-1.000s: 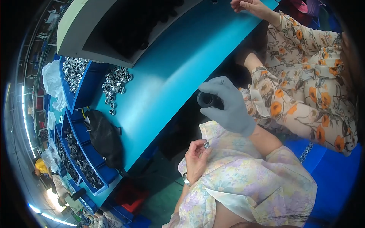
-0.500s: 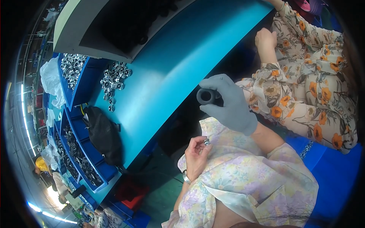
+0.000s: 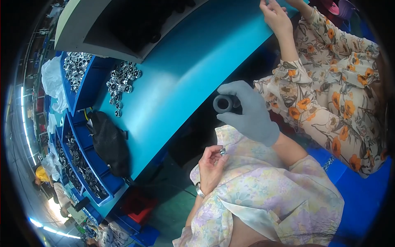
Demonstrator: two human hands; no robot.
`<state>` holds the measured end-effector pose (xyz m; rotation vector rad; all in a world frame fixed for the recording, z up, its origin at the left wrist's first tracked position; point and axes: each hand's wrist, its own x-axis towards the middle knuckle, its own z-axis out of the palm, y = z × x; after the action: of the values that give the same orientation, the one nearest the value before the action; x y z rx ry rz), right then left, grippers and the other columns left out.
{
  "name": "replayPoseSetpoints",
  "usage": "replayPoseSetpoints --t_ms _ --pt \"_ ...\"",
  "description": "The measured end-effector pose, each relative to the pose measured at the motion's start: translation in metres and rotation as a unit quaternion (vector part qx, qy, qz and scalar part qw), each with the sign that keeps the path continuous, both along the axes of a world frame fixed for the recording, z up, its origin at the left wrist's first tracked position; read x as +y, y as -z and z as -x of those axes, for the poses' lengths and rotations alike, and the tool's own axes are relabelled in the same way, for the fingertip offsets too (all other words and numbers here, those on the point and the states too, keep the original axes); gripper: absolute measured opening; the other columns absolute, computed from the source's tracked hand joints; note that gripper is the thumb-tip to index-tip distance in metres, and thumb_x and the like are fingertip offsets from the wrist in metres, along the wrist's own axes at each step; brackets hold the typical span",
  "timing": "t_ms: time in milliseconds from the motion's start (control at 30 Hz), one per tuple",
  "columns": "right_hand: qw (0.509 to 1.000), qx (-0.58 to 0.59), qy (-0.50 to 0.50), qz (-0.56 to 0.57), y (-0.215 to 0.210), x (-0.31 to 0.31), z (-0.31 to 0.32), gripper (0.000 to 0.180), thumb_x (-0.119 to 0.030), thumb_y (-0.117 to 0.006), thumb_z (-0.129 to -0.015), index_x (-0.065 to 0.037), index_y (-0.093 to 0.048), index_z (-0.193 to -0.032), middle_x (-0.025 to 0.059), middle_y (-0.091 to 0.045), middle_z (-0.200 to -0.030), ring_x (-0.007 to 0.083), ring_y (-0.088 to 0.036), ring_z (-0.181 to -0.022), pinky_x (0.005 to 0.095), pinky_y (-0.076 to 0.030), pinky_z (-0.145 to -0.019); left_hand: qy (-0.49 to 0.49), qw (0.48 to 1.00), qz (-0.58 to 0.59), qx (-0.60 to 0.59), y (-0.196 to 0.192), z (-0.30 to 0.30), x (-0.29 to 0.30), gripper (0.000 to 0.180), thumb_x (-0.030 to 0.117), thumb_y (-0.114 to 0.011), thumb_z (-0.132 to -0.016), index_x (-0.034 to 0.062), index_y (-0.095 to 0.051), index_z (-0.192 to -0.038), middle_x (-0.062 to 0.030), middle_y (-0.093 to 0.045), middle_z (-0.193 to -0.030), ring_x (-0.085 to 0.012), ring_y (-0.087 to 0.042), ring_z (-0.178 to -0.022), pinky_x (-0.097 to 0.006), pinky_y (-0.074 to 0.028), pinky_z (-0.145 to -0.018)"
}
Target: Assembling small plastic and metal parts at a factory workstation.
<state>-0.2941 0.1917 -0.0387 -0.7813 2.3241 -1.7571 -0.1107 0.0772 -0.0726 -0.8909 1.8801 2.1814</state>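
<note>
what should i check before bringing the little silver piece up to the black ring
1. Black ring pinched firmly in the gloved right hand: ok, fingers wrap it.
2. Ring's opening faces the camera and is unblocked: ok.
3. Small silver part secure at the bare left hand fingertips: ok.
4. Which way the silver part faces: cannot tell, too small.
5. Gap between the two hands free of obstacles: ok.
6. Neighbouring person's hand away from the work: ok, it is at the far end of the teal table.
</note>
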Motion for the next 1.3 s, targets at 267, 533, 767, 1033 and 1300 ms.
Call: replayPoseSetpoints --t_ms 267,533,767,1033,1300 --pt "0.998 -0.061 0.001 0.026 -0.005 0.002 -0.001 0.053 -0.005 -0.075 -0.067 -0.008 -0.050 -0.113 0.0054 -0.055 -0.098 0.0134 -0.053 -0.074 0.0263 -0.047 -0.068 0.003 1.000 0.004 0.003 -0.003 0.002 0.004 0.030 -0.004 -0.068 -0.079 -0.0006 -0.057 -0.107 -0.0021 -0.060 -0.091 -0.0064 -0.054 -0.077 -0.020 -0.047 -0.074" --pt "0.998 -0.058 -0.010 0.032 -0.010 0.004 0.004 0.053 -0.005 -0.077 -0.066 -0.007 -0.051 -0.112 0.0058 -0.056 -0.101 0.0138 -0.055 -0.075 0.0263 -0.048 -0.069 -0.002 1.000 0.002 0.000 -0.008 0.007 0.007 0.029 -0.003 -0.068 -0.079 -0.0010 -0.057 -0.106 -0.0019 -0.060 -0.091 -0.0062 -0.053 -0.076 -0.020 -0.047 -0.072" --pt "0.997 -0.055 -0.022 0.039 -0.018 0.006 0.003 0.053 -0.005 -0.077 -0.067 -0.007 -0.051 -0.112 0.0063 -0.057 -0.101 0.0148 -0.057 -0.081 0.0262 -0.048 -0.071 -0.004 1.000 0.006 0.002 -0.012 0.008 0.010 0.029 -0.003 -0.069 -0.078 -0.0015 -0.057 -0.105 -0.0021 -0.060 -0.090 -0.0062 -0.053 -0.076 -0.020 -0.047 -0.071" --pt "0.944 -0.240 -0.075 0.215 -0.010 0.003 0.000 0.051 0.002 -0.073 -0.069 -0.004 -0.050 -0.115 0.0073 -0.057 -0.106 0.0173 -0.058 -0.093 0.0270 -0.048 -0.083 0.004 1.000 0.027 0.008 -0.005 0.004 0.007 0.030 -0.003 -0.069 -0.078 -0.0006 -0.057 -0.105 -0.0013 -0.060 -0.088 -0.0065 -0.053 -0.074 -0.021 -0.047 -0.071" --pt "0.585 -0.585 -0.191 0.529 0.015 -0.002 -0.020 0.038 -0.018 -0.060 -0.091 0.001 -0.047 -0.122 0.0134 -0.053 -0.114 0.0198 -0.056 -0.101 0.0359 -0.050 -0.090 0.023 0.999 0.021 -0.008 -0.004 -0.002 0.004 0.029 -0.001 -0.069 -0.082 -0.0017 -0.055 -0.107 -0.0013 -0.057 -0.093 -0.0065 -0.053 -0.080 -0.021 -0.047 -0.076"
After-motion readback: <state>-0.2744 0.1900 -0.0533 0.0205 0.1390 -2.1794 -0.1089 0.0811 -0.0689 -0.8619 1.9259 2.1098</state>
